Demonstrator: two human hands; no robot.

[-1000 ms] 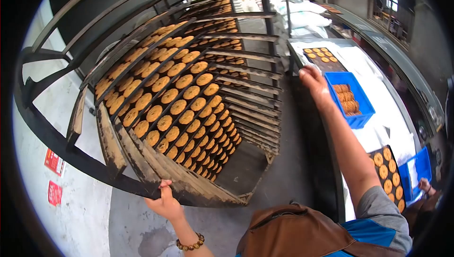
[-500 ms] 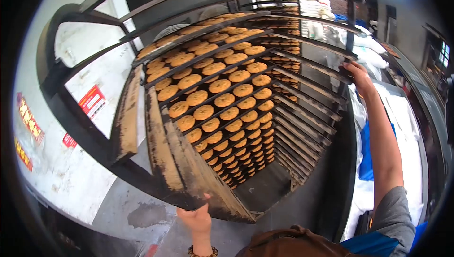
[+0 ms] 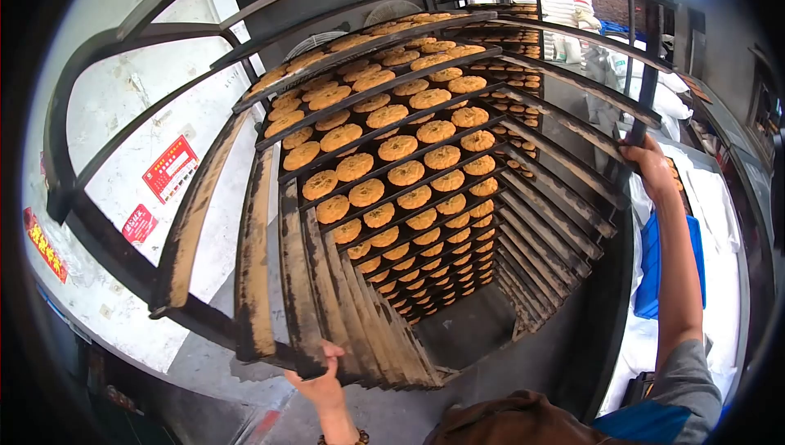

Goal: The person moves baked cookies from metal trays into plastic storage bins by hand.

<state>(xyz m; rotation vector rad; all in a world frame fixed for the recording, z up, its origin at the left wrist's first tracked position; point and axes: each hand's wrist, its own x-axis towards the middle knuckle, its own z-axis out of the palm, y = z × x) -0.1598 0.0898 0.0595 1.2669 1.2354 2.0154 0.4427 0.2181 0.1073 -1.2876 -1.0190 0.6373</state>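
Note:
A tall, dark metal tray rack (image 3: 114, 236) stands before me. Its far part holds many stacked trays (image 3: 368, 58) of round golden cookies (image 3: 398, 148). Worn, floury slide rails (image 3: 256, 281) run down the near left side, and more line the right side. My left hand (image 3: 321, 388) is closed around the frame at the lower near left corner, its thumb showing above the edge. On the right, my right hand (image 3: 652, 168) grips the upright post (image 3: 646, 101), with the arm stretched forward. The fingers behind the post are partly hidden.
Behind the loaded trays stands a second rack (image 3: 531, 110) with cookies. White sacks (image 3: 572, 15) are piled at the back right. A blue crate (image 3: 670, 269) and white sheeting (image 3: 719, 216) lie along the right. Red posters (image 3: 172, 168) hang on the white wall at left.
The rack's near end has swung and widened in view, showing more left rails. My left hand has shifted left and slightly down, my right hand right and down, both still gripping.

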